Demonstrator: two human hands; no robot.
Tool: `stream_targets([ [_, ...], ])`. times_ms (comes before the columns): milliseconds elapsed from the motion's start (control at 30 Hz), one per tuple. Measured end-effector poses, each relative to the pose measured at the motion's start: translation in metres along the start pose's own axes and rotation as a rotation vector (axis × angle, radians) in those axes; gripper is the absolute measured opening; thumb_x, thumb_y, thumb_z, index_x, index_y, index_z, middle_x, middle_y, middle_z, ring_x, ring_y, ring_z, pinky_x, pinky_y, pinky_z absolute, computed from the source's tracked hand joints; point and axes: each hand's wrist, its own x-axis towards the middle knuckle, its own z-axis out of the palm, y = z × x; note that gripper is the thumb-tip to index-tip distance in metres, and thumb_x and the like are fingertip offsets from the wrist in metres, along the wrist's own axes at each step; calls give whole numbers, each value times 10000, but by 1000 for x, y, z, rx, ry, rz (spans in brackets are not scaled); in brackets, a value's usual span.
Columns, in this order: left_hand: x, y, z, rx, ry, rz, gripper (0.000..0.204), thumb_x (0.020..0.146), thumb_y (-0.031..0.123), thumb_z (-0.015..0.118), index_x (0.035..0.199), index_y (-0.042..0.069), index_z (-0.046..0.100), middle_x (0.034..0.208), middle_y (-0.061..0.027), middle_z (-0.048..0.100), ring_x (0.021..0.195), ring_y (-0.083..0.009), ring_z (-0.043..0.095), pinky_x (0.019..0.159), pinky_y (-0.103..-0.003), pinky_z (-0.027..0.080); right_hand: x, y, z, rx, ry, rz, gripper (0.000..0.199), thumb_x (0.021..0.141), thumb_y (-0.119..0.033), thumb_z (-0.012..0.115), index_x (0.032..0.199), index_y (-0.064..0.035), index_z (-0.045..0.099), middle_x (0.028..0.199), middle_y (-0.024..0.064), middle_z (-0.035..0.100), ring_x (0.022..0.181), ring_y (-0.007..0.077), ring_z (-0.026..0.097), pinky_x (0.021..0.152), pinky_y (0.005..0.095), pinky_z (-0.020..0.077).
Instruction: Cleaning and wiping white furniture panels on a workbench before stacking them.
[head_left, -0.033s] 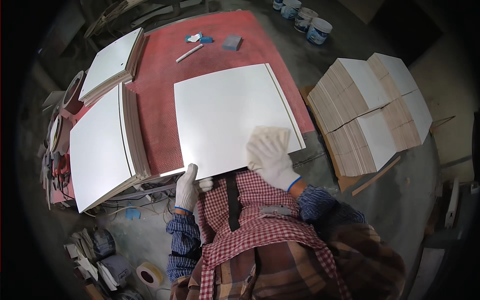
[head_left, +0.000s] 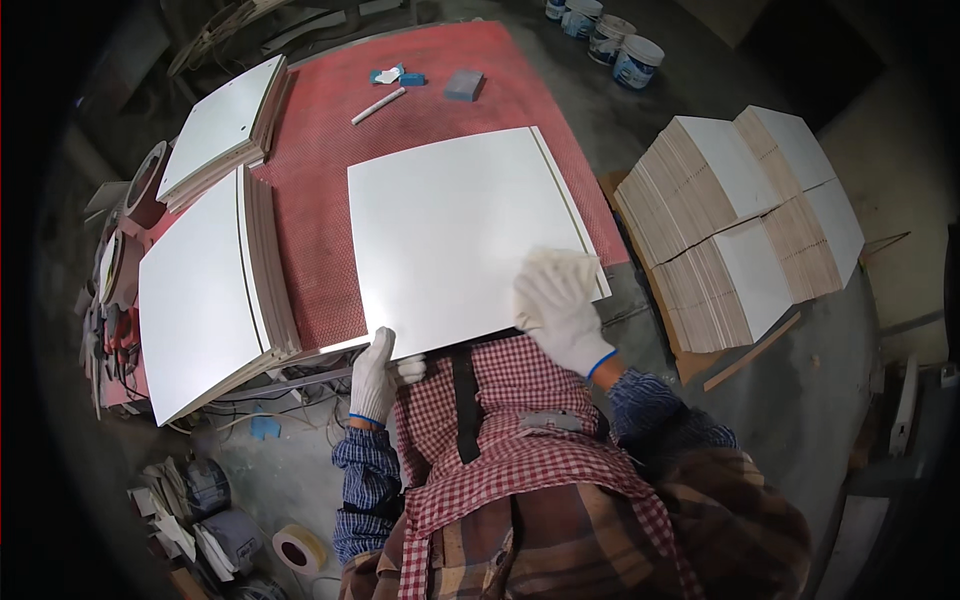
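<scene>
A white square panel [head_left: 450, 230] lies on the red textured table covering [head_left: 320, 250], with a thin groove along its right edge. My gloved left hand [head_left: 378, 380] is closed on the panel's near left corner, thumb at the top edge and fingers below. Over the panel's near right corner, my gloved right hand [head_left: 565, 322] presses a cream cloth [head_left: 580, 264] against the surface. That hand is slightly blurred, and its palm side is hidden.
Two stacks of white panels, a nearer one [head_left: 200, 290] and a farther one [head_left: 225, 130], flank the work on the left. A white stick [head_left: 378, 106] and grey block [head_left: 464, 85] lie beyond. Bundled panels [head_left: 740, 220] stand at right; buckets [head_left: 638, 63] sit far back.
My right hand and the cloth have slid a little to the right across the panel, toward its grooved edge. My left hand stays at the corner.
</scene>
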Motion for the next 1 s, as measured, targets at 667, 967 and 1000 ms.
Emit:
stream_targets([
  [667,4,1,-14,-86,-149,-26,565,1052,466,571,1129,-91,623,916,-179,714,713,-223,693,653,-349,609,246,121,50,-180,145,247,677,1022,-493,485,1562,-94,400,1640,144,348,1563,346,199,1271,525,83],
  [967,-6,5,-3,-122,5,-79,512,1049,387,600,1147,-116,610,895,-170,697,658,-214,683,606,-338,596,330,-60,80,-47,168,-329,595,967,-456,595,1438,-106,498,1528,103,468,1492,331,307,1256,528,134],
  [1000,-4,3,-3,-134,-1,-90,518,1049,389,599,1159,-117,606,899,-172,700,655,-220,688,610,-336,602,327,-73,82,-34,153,-387,593,964,-453,602,1434,-107,500,1530,102,467,1493,328,303,1255,527,134],
])
